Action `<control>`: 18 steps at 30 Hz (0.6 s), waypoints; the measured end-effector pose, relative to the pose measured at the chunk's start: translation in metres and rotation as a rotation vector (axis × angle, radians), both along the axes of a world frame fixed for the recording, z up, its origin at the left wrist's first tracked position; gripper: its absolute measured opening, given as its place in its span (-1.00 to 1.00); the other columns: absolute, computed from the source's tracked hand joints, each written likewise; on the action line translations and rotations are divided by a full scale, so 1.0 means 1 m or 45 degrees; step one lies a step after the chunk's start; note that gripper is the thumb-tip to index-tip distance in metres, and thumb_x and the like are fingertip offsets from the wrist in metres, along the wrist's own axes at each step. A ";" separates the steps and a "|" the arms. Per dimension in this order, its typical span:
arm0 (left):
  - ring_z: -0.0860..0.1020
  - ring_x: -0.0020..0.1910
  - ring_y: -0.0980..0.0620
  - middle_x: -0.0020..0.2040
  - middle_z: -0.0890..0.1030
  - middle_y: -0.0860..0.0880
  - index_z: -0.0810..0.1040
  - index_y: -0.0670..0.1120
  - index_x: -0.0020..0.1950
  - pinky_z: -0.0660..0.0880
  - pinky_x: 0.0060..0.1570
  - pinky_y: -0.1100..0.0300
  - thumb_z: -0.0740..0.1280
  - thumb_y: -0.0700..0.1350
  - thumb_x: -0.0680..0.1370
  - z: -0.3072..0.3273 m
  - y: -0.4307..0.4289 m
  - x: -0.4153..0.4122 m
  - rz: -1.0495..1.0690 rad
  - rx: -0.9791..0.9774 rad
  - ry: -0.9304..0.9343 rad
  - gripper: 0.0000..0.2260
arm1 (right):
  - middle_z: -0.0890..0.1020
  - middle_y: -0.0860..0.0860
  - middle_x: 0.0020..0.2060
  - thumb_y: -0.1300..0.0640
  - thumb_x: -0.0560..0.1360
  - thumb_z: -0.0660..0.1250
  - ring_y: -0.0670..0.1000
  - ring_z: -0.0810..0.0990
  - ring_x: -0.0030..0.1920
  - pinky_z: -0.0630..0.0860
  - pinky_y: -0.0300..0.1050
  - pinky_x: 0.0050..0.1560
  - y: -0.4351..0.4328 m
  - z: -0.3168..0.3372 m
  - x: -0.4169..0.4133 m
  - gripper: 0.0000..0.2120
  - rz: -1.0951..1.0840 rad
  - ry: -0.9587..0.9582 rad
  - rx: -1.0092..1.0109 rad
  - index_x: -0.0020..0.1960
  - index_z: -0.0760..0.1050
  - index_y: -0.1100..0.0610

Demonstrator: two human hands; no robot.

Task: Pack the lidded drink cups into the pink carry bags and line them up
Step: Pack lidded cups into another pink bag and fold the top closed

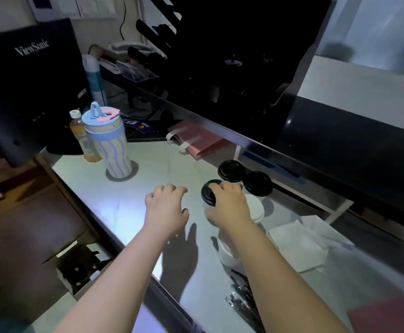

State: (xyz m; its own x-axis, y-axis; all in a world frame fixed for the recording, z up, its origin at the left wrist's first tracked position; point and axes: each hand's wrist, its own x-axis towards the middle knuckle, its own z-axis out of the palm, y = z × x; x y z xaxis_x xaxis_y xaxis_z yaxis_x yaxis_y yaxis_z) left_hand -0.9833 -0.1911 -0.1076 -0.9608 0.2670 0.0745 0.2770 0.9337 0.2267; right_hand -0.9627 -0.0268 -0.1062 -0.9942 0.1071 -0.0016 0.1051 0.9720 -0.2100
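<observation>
A black-lidded cup (pixel 209 197) is gripped from above by the right hand (pixel 229 205) — its fingers (pixel 220 187) are curled over the lid. The cup is seen at the right of the worktop (pixel 148 169), with two more lidded cups (pixel 231 170) just behind it. The left hand (pixel 166 209) is held just beside, loosely bent, with nothing in it. The pink bags (pixel 196 140) are laid flat further back — near a striped tumbler (pixel 114 150).
</observation>
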 end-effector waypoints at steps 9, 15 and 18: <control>0.29 0.33 -0.09 0.32 0.43 0.00 0.35 0.07 0.41 0.25 0.23 0.00 0.26 -0.04 0.49 -0.001 -0.007 -0.025 -0.030 0.021 -0.035 -0.53 | 0.28 0.14 0.31 0.08 0.41 0.38 0.20 0.23 0.31 0.24 0.10 0.23 -0.013 -0.023 -0.041 -0.27 -0.033 -0.127 0.294 0.48 0.11 -0.07; 0.32 0.32 -0.09 0.30 0.45 0.02 0.38 0.08 0.36 0.28 0.20 0.00 0.30 -0.04 0.48 0.055 0.014 -0.039 -0.199 0.067 0.220 -0.56 | 0.28 0.10 0.32 0.00 0.41 0.40 0.20 0.23 0.34 0.37 0.10 0.22 0.017 0.052 -0.018 -0.25 0.134 0.031 0.027 0.50 0.12 -0.09; 0.36 0.27 -0.14 0.25 0.48 0.00 0.42 0.05 0.33 0.30 0.16 -0.02 0.34 -0.05 0.45 0.099 0.051 -0.036 -0.347 0.064 0.395 -0.56 | 0.26 0.06 0.35 -0.01 0.37 0.45 0.16 0.21 0.36 0.40 0.13 0.25 0.060 0.110 0.010 -0.20 0.077 0.123 -0.018 0.50 0.13 -0.15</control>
